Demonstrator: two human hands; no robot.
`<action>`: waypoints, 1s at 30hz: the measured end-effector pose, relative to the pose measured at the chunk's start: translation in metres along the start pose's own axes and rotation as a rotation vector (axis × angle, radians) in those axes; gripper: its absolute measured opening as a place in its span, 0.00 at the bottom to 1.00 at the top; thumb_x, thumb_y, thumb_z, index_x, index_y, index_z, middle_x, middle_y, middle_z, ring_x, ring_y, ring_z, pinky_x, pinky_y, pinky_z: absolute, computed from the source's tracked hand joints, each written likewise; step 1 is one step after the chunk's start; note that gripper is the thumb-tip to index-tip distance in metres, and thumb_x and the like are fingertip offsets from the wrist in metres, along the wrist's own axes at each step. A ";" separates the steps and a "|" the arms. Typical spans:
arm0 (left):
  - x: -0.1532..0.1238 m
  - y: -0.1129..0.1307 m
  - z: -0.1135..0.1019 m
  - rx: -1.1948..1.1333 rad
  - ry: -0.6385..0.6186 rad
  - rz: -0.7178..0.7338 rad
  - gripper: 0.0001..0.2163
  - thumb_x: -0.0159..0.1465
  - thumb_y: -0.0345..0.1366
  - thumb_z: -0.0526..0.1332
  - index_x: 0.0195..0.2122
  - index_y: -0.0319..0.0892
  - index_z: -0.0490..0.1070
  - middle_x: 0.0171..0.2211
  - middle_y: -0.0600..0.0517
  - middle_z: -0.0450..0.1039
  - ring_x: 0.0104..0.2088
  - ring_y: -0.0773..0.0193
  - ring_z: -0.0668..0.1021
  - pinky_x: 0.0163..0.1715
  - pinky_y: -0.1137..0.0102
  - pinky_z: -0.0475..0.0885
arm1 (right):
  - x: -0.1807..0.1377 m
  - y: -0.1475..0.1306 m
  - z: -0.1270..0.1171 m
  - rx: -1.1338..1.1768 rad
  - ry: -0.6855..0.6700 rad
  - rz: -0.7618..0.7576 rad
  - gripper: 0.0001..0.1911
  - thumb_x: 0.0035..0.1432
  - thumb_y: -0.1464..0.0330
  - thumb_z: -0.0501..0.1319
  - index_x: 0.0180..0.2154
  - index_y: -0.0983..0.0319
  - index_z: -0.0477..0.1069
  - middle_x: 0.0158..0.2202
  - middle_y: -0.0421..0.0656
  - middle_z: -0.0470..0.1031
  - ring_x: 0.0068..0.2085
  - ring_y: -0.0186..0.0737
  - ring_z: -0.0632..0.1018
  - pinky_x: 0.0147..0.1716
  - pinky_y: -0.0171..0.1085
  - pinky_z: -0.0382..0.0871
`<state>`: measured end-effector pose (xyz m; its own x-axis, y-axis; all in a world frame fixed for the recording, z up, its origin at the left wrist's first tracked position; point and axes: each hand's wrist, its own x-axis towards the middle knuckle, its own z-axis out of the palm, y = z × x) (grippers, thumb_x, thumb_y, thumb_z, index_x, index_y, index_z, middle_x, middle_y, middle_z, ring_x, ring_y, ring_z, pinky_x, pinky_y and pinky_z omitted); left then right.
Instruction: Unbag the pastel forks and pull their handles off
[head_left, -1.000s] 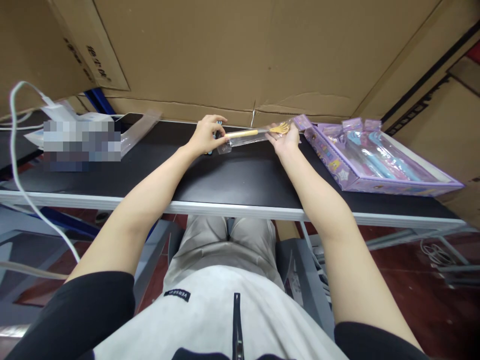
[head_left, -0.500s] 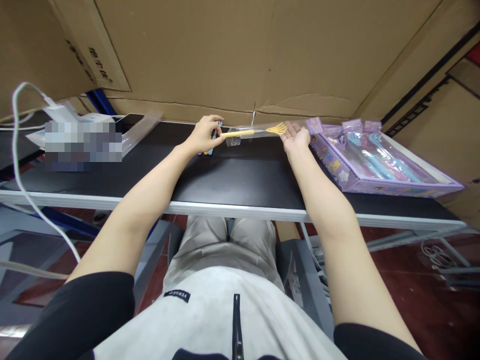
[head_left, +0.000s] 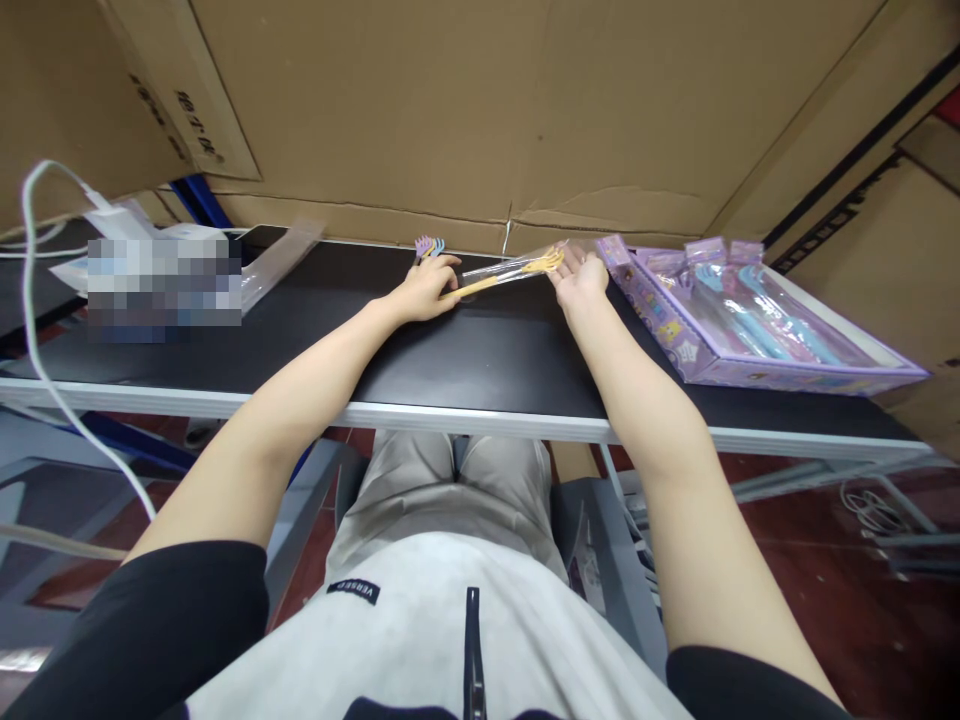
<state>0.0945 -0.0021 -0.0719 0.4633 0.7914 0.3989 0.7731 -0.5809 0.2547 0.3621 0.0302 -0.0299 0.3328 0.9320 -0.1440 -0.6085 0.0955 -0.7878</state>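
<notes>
My left hand [head_left: 424, 290] is closed around the handle end of a yellow back scratcher [head_left: 489, 284], low over the black tabletop. The scratcher's clawed head points right, beside my right hand [head_left: 582, 277]. My right hand is turned palm up, its fingers at a clear plastic sleeve [head_left: 517, 263] that lies along the scratcher; how far the scratcher is inside it, I cannot tell. Just behind my left hand, several small claw heads [head_left: 430, 245] in purple, yellow and blue stick up, their handles hidden by the hand.
To the right, a purple display box [head_left: 787, 376] holds several bagged back scratchers. A clear plastic strip [head_left: 281, 262] lies at the left, near a blurred-out item and a white cable [head_left: 31, 290]. Cardboard [head_left: 390, 110] walls the table's back edge.
My left hand has moved slightly right and toward me, lowering the handle so the scratcher now slants. My right hand has shifted a little left. The claw heads behind my left hand have come into view.
</notes>
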 end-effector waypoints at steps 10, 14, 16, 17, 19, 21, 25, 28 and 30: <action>0.000 0.008 -0.013 0.002 0.083 -0.011 0.05 0.62 0.37 0.65 0.32 0.42 0.76 0.61 0.43 0.72 0.64 0.39 0.67 0.62 0.40 0.62 | 0.012 -0.006 -0.007 -0.036 -0.010 -0.023 0.22 0.76 0.61 0.40 0.48 0.60 0.71 0.45 0.45 0.79 0.43 0.37 0.83 0.47 0.46 0.80; -0.004 -0.001 -0.036 0.023 0.170 -0.061 0.05 0.61 0.37 0.64 0.34 0.42 0.76 0.57 0.43 0.74 0.62 0.39 0.70 0.63 0.38 0.59 | 0.021 -0.023 -0.017 -0.041 0.051 -0.129 0.24 0.76 0.62 0.38 0.48 0.59 0.72 0.46 0.45 0.79 0.44 0.36 0.83 0.48 0.47 0.79; -0.008 -0.007 -0.049 0.031 0.217 -0.099 0.07 0.62 0.40 0.63 0.35 0.42 0.76 0.54 0.43 0.75 0.60 0.39 0.70 0.63 0.37 0.58 | 0.023 -0.031 -0.022 -0.043 0.071 -0.163 0.25 0.76 0.62 0.38 0.49 0.58 0.72 0.49 0.45 0.79 0.47 0.36 0.83 0.50 0.47 0.78; -0.011 -0.010 -0.055 0.038 0.238 -0.126 0.09 0.63 0.42 0.62 0.36 0.42 0.76 0.53 0.43 0.76 0.60 0.38 0.70 0.63 0.36 0.57 | 0.024 -0.033 -0.024 -0.039 0.083 -0.172 0.26 0.76 0.62 0.37 0.50 0.58 0.73 0.50 0.46 0.79 0.49 0.36 0.83 0.50 0.46 0.78; -0.016 -0.013 -0.066 0.057 0.267 -0.198 0.12 0.66 0.46 0.61 0.37 0.41 0.75 0.52 0.43 0.76 0.61 0.37 0.69 0.64 0.35 0.54 | 0.022 -0.037 -0.026 -0.016 0.115 -0.179 0.26 0.76 0.61 0.37 0.50 0.58 0.73 0.53 0.46 0.78 0.50 0.34 0.83 0.51 0.44 0.77; -0.020 -0.012 -0.076 0.075 0.276 -0.285 0.16 0.68 0.48 0.59 0.38 0.40 0.75 0.53 0.44 0.75 0.62 0.37 0.67 0.65 0.33 0.49 | 0.019 -0.037 -0.024 0.018 0.147 -0.171 0.25 0.77 0.59 0.39 0.50 0.58 0.72 0.55 0.46 0.77 0.49 0.34 0.83 0.52 0.43 0.77; -0.026 -0.005 -0.086 0.141 0.284 -0.409 0.17 0.69 0.48 0.57 0.41 0.38 0.76 0.55 0.44 0.75 0.62 0.36 0.66 0.64 0.32 0.47 | 0.012 -0.034 -0.018 0.040 0.125 -0.143 0.24 0.77 0.58 0.40 0.52 0.60 0.70 0.55 0.46 0.77 0.47 0.34 0.83 0.52 0.43 0.78; -0.026 0.001 -0.087 0.241 0.249 -0.473 0.17 0.68 0.45 0.56 0.46 0.37 0.76 0.58 0.41 0.74 0.62 0.35 0.67 0.64 0.35 0.51 | 0.011 -0.031 -0.017 0.001 0.084 -0.138 0.24 0.77 0.60 0.40 0.54 0.61 0.71 0.55 0.49 0.77 0.48 0.36 0.83 0.53 0.45 0.77; -0.025 0.004 -0.085 0.300 0.195 -0.507 0.19 0.68 0.44 0.56 0.51 0.36 0.76 0.59 0.38 0.73 0.62 0.35 0.68 0.64 0.37 0.52 | 0.014 -0.030 -0.017 -0.040 0.067 -0.149 0.25 0.77 0.60 0.39 0.53 0.61 0.71 0.57 0.49 0.76 0.49 0.36 0.83 0.52 0.45 0.77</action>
<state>0.0486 -0.0406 -0.0057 -0.0597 0.8890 0.4541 0.9774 -0.0403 0.2075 0.3976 0.0346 -0.0190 0.4649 0.8831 -0.0625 -0.5201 0.2153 -0.8265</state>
